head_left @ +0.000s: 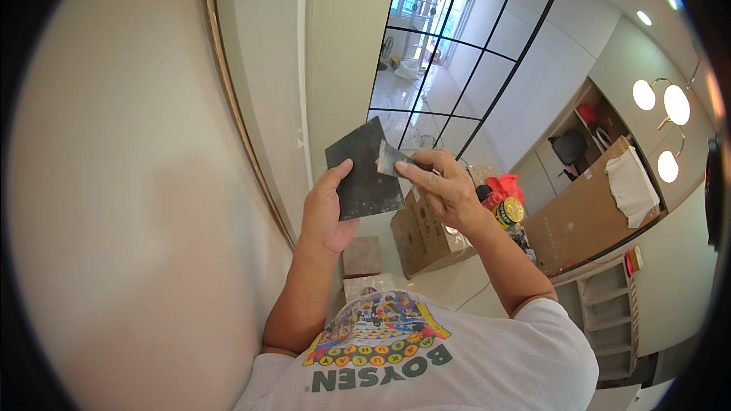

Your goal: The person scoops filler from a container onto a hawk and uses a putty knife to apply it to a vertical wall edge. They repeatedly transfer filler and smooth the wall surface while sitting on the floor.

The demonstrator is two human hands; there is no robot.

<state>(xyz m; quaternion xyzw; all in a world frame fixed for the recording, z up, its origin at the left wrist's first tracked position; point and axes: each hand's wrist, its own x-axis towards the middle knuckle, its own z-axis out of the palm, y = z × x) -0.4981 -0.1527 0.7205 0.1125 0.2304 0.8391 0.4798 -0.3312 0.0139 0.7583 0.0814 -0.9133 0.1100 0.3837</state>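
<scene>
My left hand (pixel 329 205) grips a flat, dark square plate (pixel 362 183) by its left edge, thumb on top and the other fingers beneath. White specks dot the plate's lower part. In my right hand (pixel 449 190) is a putty knife (pixel 388 158), its blade pale with whitish paste and resting on or just over the plate's right side. Whether blade and plate touch, I cannot tell. The knife's handle is mostly hidden by my fingers.
A plain wall (pixel 145 183) stands close on my left. Beyond my hands are a cardboard box (pixel 426 240), a yellow-lidded can (pixel 509 211) and a red bag (pixel 504 186). Farther off are a black-framed glass partition (pixel 449 46), a cardboard-covered counter (pixel 575 217) and a ladder (pixel 609 308).
</scene>
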